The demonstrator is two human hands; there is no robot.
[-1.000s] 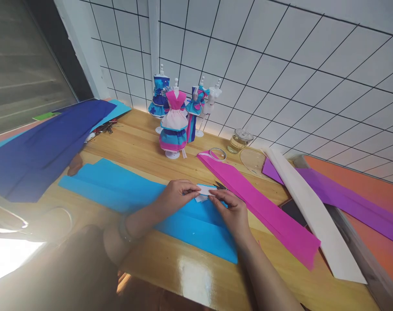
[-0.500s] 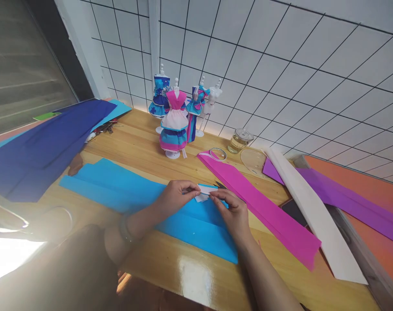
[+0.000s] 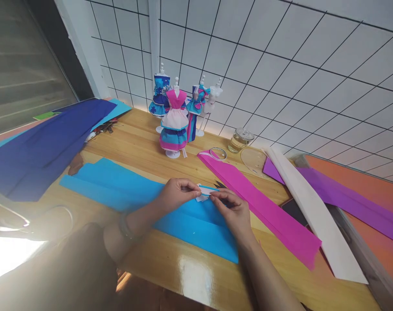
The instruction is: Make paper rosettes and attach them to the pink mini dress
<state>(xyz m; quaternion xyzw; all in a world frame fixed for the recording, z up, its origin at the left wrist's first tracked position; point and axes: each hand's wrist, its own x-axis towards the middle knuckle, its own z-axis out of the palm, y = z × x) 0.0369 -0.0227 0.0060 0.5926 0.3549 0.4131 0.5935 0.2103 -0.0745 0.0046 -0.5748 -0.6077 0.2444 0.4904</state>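
Between my two hands is a small white strip with blue edging (image 3: pixel 205 190), paper or cloth, I cannot tell which. My left hand (image 3: pixel 179 193) pinches its left end between thumb and fingers. At the right end, the thumb and fingertips of my right hand (image 3: pixel 232 211) are closed on it too. Both hands are over a long sheet of bright blue crepe-like paper (image 3: pixel 190 231) on the wooden table. Dark pointed blades, apparently scissors (image 3: pixel 220 185), show just beyond my right fingers; the rest of them is hidden.
Several small dress forms stand at the back, a pink, white and blue dress (image 3: pixel 174 116) in front. A lidded glass jar (image 3: pixel 240 140) and a tape-like ring (image 3: pixel 218 153) are right of them. Pink (image 3: pixel 264 205), white (image 3: pixel 316 211) and purple sheets (image 3: pixel 335 185) lie right, dark blue (image 3: pixel 50 147) left.
The strip between my fingers has tilted slightly, and more of its blue edging shows along the top. Both hands keep their pinch in nearly the same place.
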